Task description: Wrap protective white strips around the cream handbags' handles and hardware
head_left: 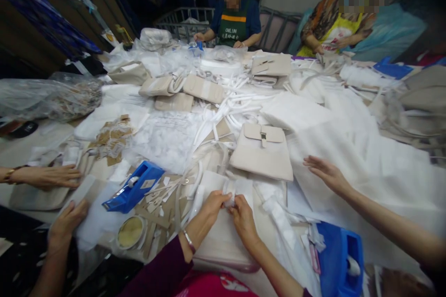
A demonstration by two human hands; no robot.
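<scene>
A pale beige bag point(225, 241) lies flat at the lower centre of the frame; a small whitish wrap point(229, 187) (partly hidden) sits bunched over its upper part.

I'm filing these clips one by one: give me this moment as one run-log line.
left hand: pinching white wrap | right hand: pinching same wrap | beyond: flap bag | left side: blue dispenser

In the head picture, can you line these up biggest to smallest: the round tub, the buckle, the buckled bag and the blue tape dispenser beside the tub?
1. Buckled bag
2. Blue tape dispenser
3. Round tub
4. Buckle
</scene>
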